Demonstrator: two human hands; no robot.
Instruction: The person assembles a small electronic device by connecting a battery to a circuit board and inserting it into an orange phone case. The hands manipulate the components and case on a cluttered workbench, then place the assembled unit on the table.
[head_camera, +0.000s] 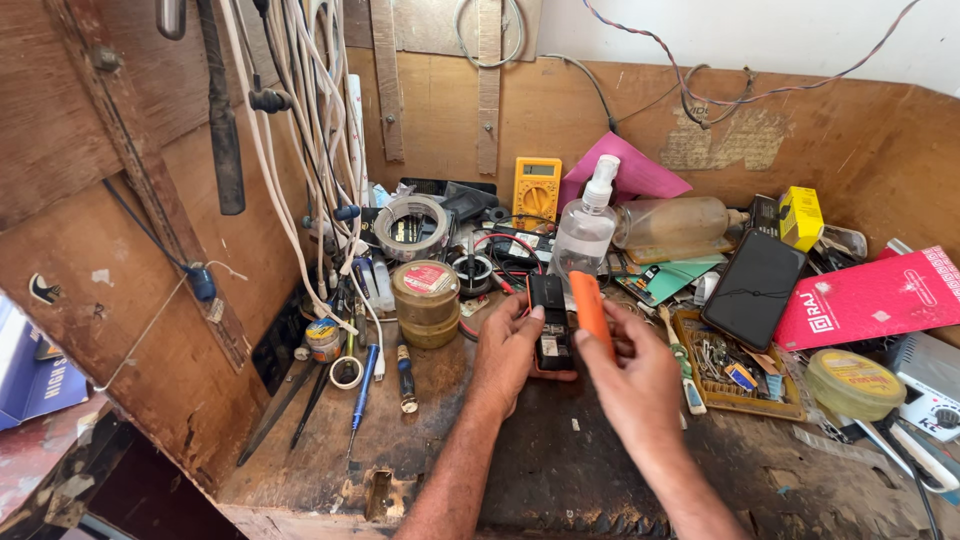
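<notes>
My left hand (506, 352) grips a small black opened phone (549, 322), held upright over the wooden workbench (330, 450), with the thumb on its left edge. My right hand (632, 375) holds an orange-handled tool (591, 312) whose handle points up and away, right beside the phone's right edge. The tool's tip is hidden behind my fingers. Both hands meet at the bench's middle.
A clear spray bottle (585, 225), a yellow multimeter (536, 190), a tape roll (412, 226) and stacked round tins (426, 302) stand behind. Screwdrivers (360, 392) lie at left. A parts tray (736, 368), a black smartphone (752, 288) and a red box (870, 298) sit at right. Cables hang on the left wall.
</notes>
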